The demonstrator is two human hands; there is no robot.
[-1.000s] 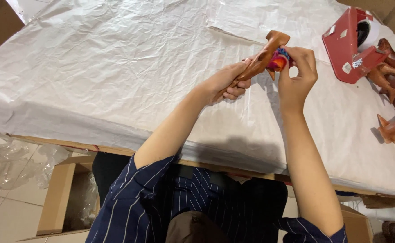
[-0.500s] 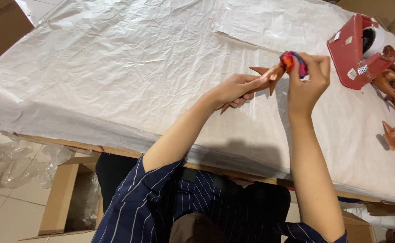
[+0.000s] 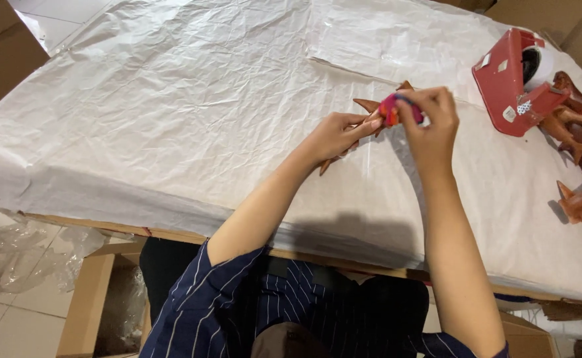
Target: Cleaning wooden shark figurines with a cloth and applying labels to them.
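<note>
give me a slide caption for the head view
Both hands hold a brown carved wooden figure with a pink-and-orange band over white paper.

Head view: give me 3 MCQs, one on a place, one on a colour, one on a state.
1. Where is the red tape dispenser?
A. far right of the table
B. on the floor
C. in the left hand

2. What colour is the sheet covering the table?
A. blue
B. white
C. black

3. How is the brown wooden figure placed?
A. lying alone on the table
B. inside a box
C. held between both hands

Key:
1 A, it sits beside other brown figures at the right edge.
2 B, crinkled white sheet.
3 C, left hand grips it while the right hand pinches a pink-orange piece against it.
</note>
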